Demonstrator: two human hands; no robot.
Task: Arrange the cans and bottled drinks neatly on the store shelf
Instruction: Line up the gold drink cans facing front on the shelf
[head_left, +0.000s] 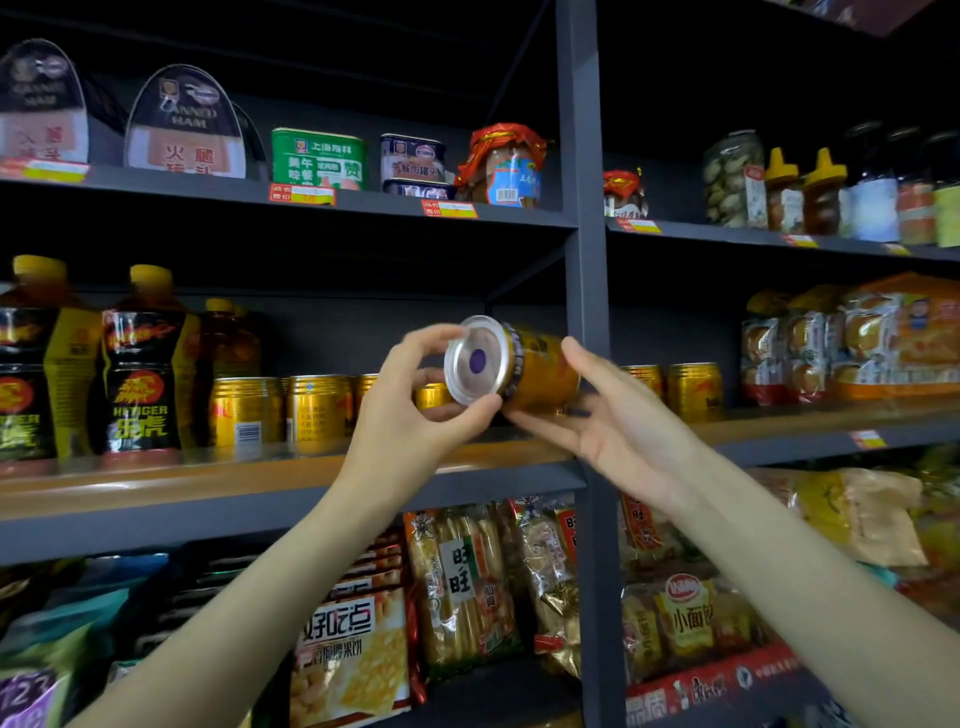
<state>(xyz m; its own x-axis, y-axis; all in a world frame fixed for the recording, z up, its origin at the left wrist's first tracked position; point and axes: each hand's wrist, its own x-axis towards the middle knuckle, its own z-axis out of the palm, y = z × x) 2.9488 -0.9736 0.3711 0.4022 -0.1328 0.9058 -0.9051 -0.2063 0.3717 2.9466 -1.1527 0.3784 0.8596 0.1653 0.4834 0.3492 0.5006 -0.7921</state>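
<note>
Left hand gripping cylindrical gold can sideways, right hand open beneath

Orange metal can with silver end is lying sideways between left hand and right hand, before the dark metal shelf. Gold cans are standing on it behind the hands, tall dark bottles sitting left of them.
</note>
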